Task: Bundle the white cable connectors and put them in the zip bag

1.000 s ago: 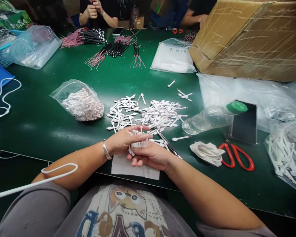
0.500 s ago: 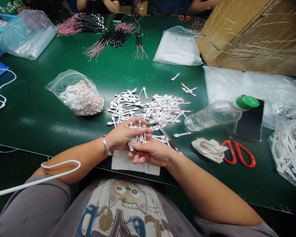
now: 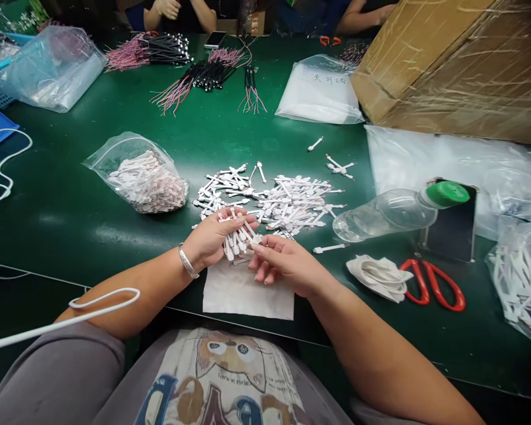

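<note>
In my left hand (image 3: 212,236) is a bunch of short white connector cables (image 3: 235,242), with the thumb pressed across them. My right hand (image 3: 287,262) pinches one white cable (image 3: 253,236) at its connector end, beside that bunch. Beneath both hands a white paper sheet (image 3: 248,298) lies at the table's front edge. Just beyond them spreads a loose pile of the same white cables (image 3: 296,200), with a second heap (image 3: 221,186) to its left. Tweezers by the pile are mostly hidden behind my right hand.
A zip bag of white cables (image 3: 148,183) stands to the left. On the right are a green-capped bottle (image 3: 389,215), red-handled scissors (image 3: 442,286), a crumpled white cloth (image 3: 378,277) and a dark phone (image 3: 454,224). Black cable bundles (image 3: 207,71) and a carton (image 3: 451,65) lie farther back.
My right hand has drawn back slightly to the right and now pinches a single cable. My left hand has shifted a little left with the bunch, uncovering more paper.
</note>
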